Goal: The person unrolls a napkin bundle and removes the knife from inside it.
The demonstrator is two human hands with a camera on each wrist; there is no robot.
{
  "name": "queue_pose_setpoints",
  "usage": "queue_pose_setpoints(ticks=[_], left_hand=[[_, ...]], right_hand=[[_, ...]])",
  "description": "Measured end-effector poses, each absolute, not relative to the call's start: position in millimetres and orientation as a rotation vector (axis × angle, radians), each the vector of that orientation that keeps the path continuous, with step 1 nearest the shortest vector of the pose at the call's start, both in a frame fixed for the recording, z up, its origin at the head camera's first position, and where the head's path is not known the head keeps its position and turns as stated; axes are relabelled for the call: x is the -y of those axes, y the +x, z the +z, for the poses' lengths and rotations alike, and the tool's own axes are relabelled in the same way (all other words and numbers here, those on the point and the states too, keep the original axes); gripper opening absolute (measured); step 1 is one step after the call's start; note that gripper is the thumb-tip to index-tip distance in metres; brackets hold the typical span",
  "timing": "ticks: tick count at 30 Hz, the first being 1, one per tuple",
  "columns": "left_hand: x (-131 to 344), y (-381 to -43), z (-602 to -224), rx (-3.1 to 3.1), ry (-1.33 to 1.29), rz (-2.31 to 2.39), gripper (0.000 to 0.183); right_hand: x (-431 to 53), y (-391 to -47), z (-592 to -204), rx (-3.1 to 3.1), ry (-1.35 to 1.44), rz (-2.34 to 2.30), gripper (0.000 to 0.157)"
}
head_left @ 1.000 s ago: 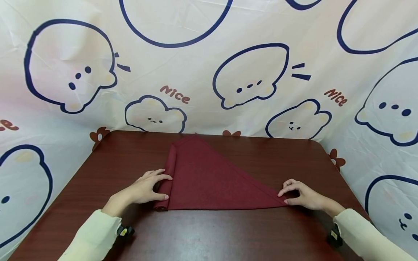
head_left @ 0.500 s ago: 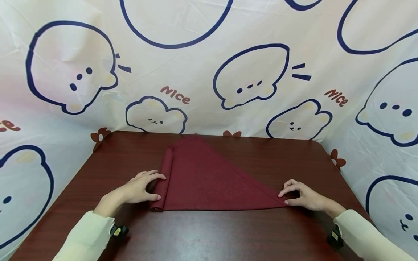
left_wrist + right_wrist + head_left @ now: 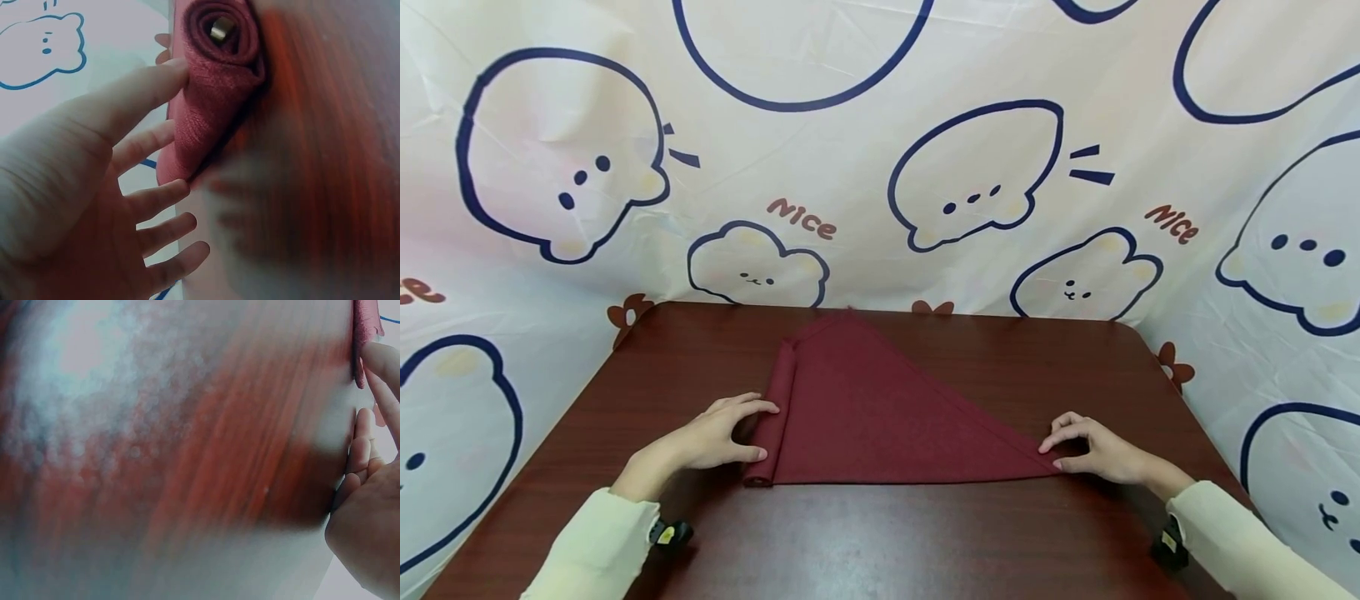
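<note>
A dark red cloth (image 3: 880, 417) lies on the table as a flat triangle, its left side wound into a roll (image 3: 773, 417). My left hand (image 3: 718, 429) touches this roll from the left, thumb near its front end and the other fingers spread farther back. In the left wrist view, the roll (image 3: 212, 100) shows its spiral end, with a small shiny gold-coloured thing (image 3: 222, 28) at the centre. My right hand (image 3: 1093, 450) pinches the cloth's right corner between thumb and forefinger. The right wrist view catches only a sliver of cloth (image 3: 365, 331) beside the thumb.
The brown wood-grain table (image 3: 880, 542) reaches back to a white curtain (image 3: 850, 167) printed with blue cartoon outlines, which also hangs along both sides. Black straps (image 3: 670, 533) sit on the wrists, over light sleeves.
My left hand and the roll have shifted a little to the left, leaving a wider flat stretch of cloth. In the last half second they barely moved. My right hand stays at the corner.
</note>
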State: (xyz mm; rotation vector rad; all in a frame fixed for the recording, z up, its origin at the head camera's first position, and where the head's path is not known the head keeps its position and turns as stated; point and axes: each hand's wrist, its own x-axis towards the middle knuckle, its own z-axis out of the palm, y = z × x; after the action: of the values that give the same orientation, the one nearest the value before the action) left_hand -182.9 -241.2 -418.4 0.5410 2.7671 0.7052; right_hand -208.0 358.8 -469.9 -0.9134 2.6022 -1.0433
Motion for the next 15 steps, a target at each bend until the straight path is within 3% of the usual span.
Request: queue_pose_setpoints(ticks=[15], left_hand=[[209.8,-191.4,-425.9,-2.867,0.605,0.519,0.065]], right_hand=[[-357.3,-206.9,-466.5,-2.581,-0.932,-1.046,0.017]])
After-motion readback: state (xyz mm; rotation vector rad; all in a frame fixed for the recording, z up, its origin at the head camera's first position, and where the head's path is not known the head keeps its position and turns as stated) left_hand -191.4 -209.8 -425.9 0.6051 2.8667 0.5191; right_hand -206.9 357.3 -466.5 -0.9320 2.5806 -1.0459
